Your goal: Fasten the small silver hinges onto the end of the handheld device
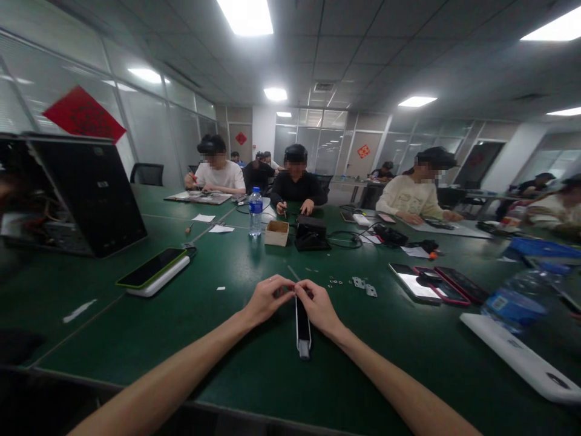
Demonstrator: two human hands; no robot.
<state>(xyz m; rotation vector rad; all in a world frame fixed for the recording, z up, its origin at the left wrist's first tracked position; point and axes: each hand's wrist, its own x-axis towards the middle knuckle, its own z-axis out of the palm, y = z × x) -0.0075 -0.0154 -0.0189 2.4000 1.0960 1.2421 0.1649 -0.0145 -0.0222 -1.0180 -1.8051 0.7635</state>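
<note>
Left hand (267, 301) and right hand (318, 307) are pinched together fingertip to fingertip at centre, both clenched on something small. The fingers hide it, so can't tell what. Long narrow black strip with a grey end (302, 327) runs from just under the fingers down onto the bench; can't tell if its top end is gripped. For a pinch like this: wrists low, fingertips tight, strip kept straight. Just beyond the right hand: tiny metal screws (336, 281) and two small silver hinge-like plates (364, 286). Thin grey metal rod (294, 273) lies above the hands. Surface is a dark green workbench top (136, 339). On it: black smartphone on a white power bank (152, 270), small open cardboard box (276, 233), clear plastic water bottle (255, 212), open black computer case (77, 194). Co-workers in dark and pale tops (297, 181) sit across the bench wearing head cameras. Room: glass-walled office, bright ceiling panels (417, 102), red paper wall decorations (84, 115).
</note>
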